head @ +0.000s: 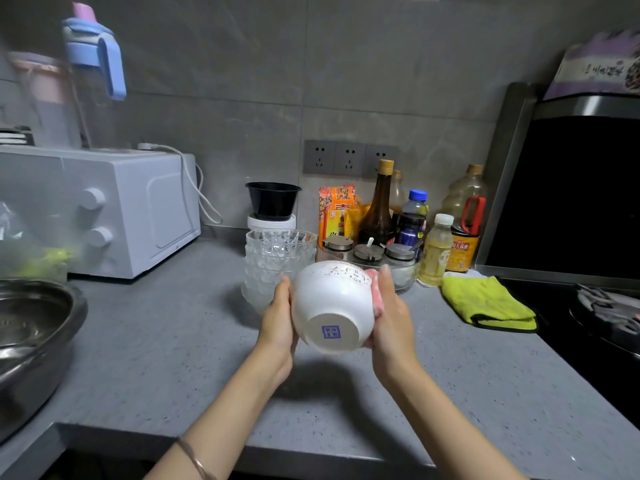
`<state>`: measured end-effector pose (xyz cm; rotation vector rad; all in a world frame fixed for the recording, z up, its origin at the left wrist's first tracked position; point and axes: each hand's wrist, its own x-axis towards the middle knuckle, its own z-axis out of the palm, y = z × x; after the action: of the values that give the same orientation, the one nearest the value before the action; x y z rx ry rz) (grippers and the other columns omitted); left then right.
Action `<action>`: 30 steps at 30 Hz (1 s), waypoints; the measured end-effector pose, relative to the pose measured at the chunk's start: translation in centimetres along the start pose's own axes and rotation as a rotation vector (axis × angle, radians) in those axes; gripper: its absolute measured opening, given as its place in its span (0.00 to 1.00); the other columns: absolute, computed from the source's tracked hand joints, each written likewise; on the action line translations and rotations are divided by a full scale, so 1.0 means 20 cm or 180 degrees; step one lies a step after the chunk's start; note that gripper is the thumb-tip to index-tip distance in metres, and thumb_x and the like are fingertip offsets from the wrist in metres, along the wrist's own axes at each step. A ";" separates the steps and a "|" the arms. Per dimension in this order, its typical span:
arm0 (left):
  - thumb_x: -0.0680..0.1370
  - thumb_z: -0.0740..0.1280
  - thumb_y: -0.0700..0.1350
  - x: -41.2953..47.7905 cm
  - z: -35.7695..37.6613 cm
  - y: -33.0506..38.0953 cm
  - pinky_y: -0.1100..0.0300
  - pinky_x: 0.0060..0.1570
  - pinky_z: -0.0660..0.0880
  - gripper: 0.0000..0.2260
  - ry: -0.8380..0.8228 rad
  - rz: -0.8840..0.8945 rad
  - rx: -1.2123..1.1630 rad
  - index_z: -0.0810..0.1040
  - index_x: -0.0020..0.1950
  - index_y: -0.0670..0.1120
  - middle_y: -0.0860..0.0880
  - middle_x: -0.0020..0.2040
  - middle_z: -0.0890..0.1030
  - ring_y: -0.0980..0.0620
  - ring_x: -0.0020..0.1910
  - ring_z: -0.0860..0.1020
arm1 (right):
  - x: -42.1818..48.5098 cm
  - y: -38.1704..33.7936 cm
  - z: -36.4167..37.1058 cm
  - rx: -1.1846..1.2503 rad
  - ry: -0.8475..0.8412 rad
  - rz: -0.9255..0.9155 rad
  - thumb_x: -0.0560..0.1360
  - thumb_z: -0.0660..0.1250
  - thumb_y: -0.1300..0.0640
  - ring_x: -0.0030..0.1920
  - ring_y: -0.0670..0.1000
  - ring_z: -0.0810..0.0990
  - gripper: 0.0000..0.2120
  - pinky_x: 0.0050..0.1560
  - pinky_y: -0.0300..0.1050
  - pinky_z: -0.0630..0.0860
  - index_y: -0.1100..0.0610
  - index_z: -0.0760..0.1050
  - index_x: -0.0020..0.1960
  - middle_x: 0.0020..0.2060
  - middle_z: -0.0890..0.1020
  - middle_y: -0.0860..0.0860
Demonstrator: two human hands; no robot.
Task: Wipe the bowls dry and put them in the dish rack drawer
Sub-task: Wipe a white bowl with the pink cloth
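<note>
One wide grey tabletop [156,341] fills the view, with a white microwave [131,209] at the back left and a steel basin [31,327] at the left edge. Near the middle stands a stack of clear glass bowls [273,261], and a folded yellow cloth [485,303] lies well to the right. Just in front of the stack, lifted off the tabletop, is a white bowl [332,306] tipped so its base faces the camera. The left hand [277,320] cups its left side, and the right hand [389,313] presses a pink cloth [375,289] against its right side. This appears to be the wiping step. Next, the bowl probably needs turning to dry the remaining surface. No dish rack drawer is in view.
</note>
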<state>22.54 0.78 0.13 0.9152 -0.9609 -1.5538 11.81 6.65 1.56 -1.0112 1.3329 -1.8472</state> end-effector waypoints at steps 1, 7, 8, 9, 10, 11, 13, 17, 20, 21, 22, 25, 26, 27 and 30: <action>0.80 0.55 0.59 0.02 -0.02 -0.01 0.49 0.52 0.77 0.21 -0.0130 -0.0123 0.0329 0.80 0.52 0.47 0.45 0.46 0.84 0.46 0.49 0.81 | 0.01 -0.02 -0.01 0.0017 -0.0046 -0.0233 0.78 0.55 0.42 0.32 0.42 0.82 0.18 0.30 0.39 0.76 0.48 0.78 0.42 0.31 0.84 0.45; 0.76 0.52 0.68 0.01 -0.11 0.04 0.51 0.33 0.81 0.33 -0.1728 -0.1685 0.0361 0.74 0.64 0.43 0.36 0.58 0.80 0.35 0.47 0.82 | 0.08 0.06 -0.12 -0.1751 -0.0423 -0.2427 0.79 0.53 0.38 0.32 0.46 0.74 0.28 0.33 0.44 0.71 0.59 0.78 0.38 0.29 0.75 0.50; 0.76 0.56 0.65 0.00 -0.11 0.05 0.51 0.32 0.82 0.30 -0.1824 -0.1824 0.0172 0.73 0.65 0.43 0.35 0.57 0.80 0.34 0.47 0.82 | 0.08 0.07 -0.14 -0.2202 -0.0472 -0.2699 0.80 0.51 0.38 0.32 0.47 0.73 0.30 0.33 0.46 0.70 0.60 0.76 0.37 0.29 0.74 0.49; 0.75 0.60 0.61 -0.01 -0.11 0.05 0.50 0.34 0.82 0.28 -0.1857 -0.1887 -0.0020 0.74 0.65 0.42 0.34 0.56 0.80 0.33 0.48 0.81 | 0.08 0.08 -0.15 -0.2552 -0.0552 -0.2914 0.80 0.50 0.39 0.32 0.46 0.71 0.30 0.33 0.46 0.69 0.60 0.75 0.37 0.29 0.74 0.48; 0.74 0.63 0.57 -0.02 -0.11 0.04 0.48 0.38 0.82 0.25 -0.1845 -0.1864 -0.0189 0.74 0.65 0.42 0.34 0.55 0.80 0.33 0.49 0.80 | 0.07 0.08 -0.16 -0.2745 -0.0668 -0.3055 0.81 0.49 0.40 0.33 0.46 0.70 0.28 0.33 0.46 0.68 0.58 0.74 0.37 0.30 0.73 0.48; 0.72 0.63 0.53 -0.02 -0.11 0.03 0.47 0.40 0.82 0.23 -0.1797 -0.1763 -0.0305 0.75 0.64 0.42 0.35 0.53 0.80 0.35 0.49 0.80 | 0.06 0.07 -0.16 -0.2794 -0.0794 -0.3087 0.81 0.49 0.40 0.33 0.45 0.69 0.26 0.33 0.45 0.68 0.55 0.74 0.37 0.30 0.73 0.46; 0.72 0.62 0.49 -0.01 -0.10 0.01 0.49 0.38 0.81 0.19 -0.1623 -0.1407 -0.0208 0.76 0.60 0.44 0.39 0.48 0.82 0.40 0.45 0.81 | 0.04 0.04 -0.16 -0.2458 -0.0968 -0.2818 0.81 0.48 0.40 0.35 0.42 0.71 0.23 0.36 0.40 0.67 0.51 0.74 0.39 0.32 0.73 0.44; 0.79 0.57 0.53 -0.04 -0.09 -0.01 0.50 0.36 0.80 0.15 -0.1241 -0.0690 0.0414 0.77 0.55 0.47 0.44 0.43 0.83 0.46 0.42 0.81 | 0.08 -0.08 -0.16 -0.2566 -0.0962 -0.2709 0.80 0.46 0.38 0.41 0.44 0.71 0.26 0.41 0.40 0.65 0.55 0.75 0.44 0.38 0.72 0.45; 0.79 0.57 0.56 -0.06 -0.06 0.00 0.47 0.40 0.80 0.17 -0.1090 -0.0411 0.0615 0.80 0.52 0.48 0.43 0.44 0.83 0.46 0.43 0.81 | 0.10 -0.10 -0.17 -0.4170 -0.1254 -0.3305 0.80 0.48 0.40 0.49 0.50 0.72 0.25 0.48 0.45 0.68 0.54 0.78 0.52 0.50 0.75 0.50; 0.79 0.57 0.56 -0.06 -0.06 0.00 0.49 0.38 0.80 0.16 -0.1015 -0.0316 0.0661 0.80 0.52 0.48 0.43 0.44 0.83 0.46 0.42 0.81 | 0.10 -0.10 -0.18 -0.4584 -0.1305 -0.3448 0.80 0.49 0.41 0.51 0.51 0.72 0.24 0.50 0.47 0.70 0.53 0.79 0.53 0.53 0.76 0.50; 0.79 0.57 0.55 -0.07 -0.05 0.01 0.52 0.35 0.80 0.15 -0.0932 -0.0230 0.0670 0.79 0.50 0.48 0.44 0.42 0.83 0.47 0.40 0.81 | 0.10 -0.10 -0.19 -0.4831 -0.1391 -0.3492 0.80 0.49 0.42 0.53 0.52 0.72 0.23 0.52 0.49 0.71 0.53 0.78 0.56 0.56 0.76 0.50; 0.80 0.56 0.51 -0.06 -0.06 0.02 0.59 0.27 0.78 0.14 -0.0741 -0.0015 0.0542 0.78 0.47 0.48 0.46 0.37 0.82 0.51 0.33 0.80 | 0.09 -0.11 -0.23 -0.4732 -0.1973 -0.3456 0.80 0.50 0.42 0.63 0.51 0.69 0.23 0.64 0.47 0.65 0.50 0.69 0.69 0.65 0.73 0.50; 0.81 0.56 0.51 -0.06 -0.07 0.03 0.59 0.27 0.78 0.13 -0.0709 0.0061 0.0565 0.78 0.48 0.47 0.46 0.38 0.82 0.51 0.33 0.80 | 0.07 -0.12 -0.24 -0.4628 -0.2246 -0.3401 0.80 0.51 0.42 0.67 0.50 0.66 0.24 0.69 0.45 0.60 0.49 0.65 0.73 0.69 0.70 0.50; 0.81 0.55 0.50 -0.06 -0.07 0.03 0.60 0.27 0.78 0.13 -0.0687 0.0128 0.0617 0.78 0.49 0.47 0.45 0.40 0.81 0.51 0.33 0.80 | 0.06 -0.12 -0.25 -0.4572 -0.2505 -0.3316 0.80 0.53 0.41 0.71 0.49 0.62 0.24 0.73 0.45 0.55 0.48 0.62 0.74 0.71 0.67 0.49; 0.81 0.55 0.47 -0.05 -0.07 0.04 0.59 0.36 0.78 0.12 -0.0688 0.0300 0.0749 0.78 0.51 0.46 0.42 0.45 0.81 0.49 0.41 0.80 | 0.04 -0.10 -0.27 -0.4787 -0.2916 -0.3218 0.78 0.56 0.40 0.74 0.51 0.61 0.26 0.75 0.48 0.54 0.50 0.65 0.72 0.74 0.64 0.49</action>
<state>24.27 1.41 0.29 0.8610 -1.3447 -1.5017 6.57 9.10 2.61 -3.1518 1.5076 -0.1390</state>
